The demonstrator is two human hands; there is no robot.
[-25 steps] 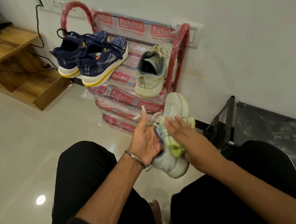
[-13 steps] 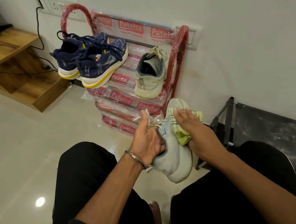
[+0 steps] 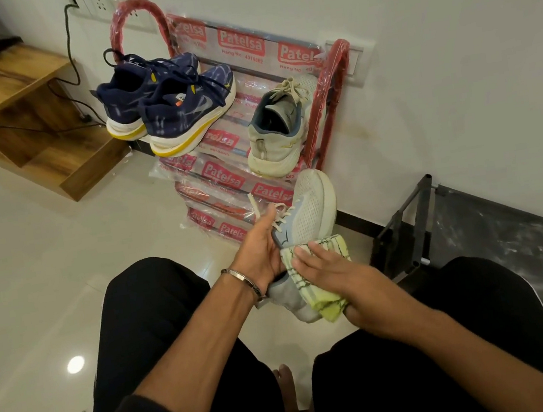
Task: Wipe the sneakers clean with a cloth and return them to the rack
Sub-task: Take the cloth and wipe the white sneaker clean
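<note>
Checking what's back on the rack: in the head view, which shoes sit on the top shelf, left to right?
Navy sneaker pair → pale grey sneaker, alone at the right end. Its mate, the held sneaker, is off the red rack.

Even, soft indoor light fills my view. A ceiling lamp glares as a round spot on the glossy floor (image 3: 75, 364) left of my knee. Wide-angle bending curves the edges; my forearms look slightly soft.
</note>
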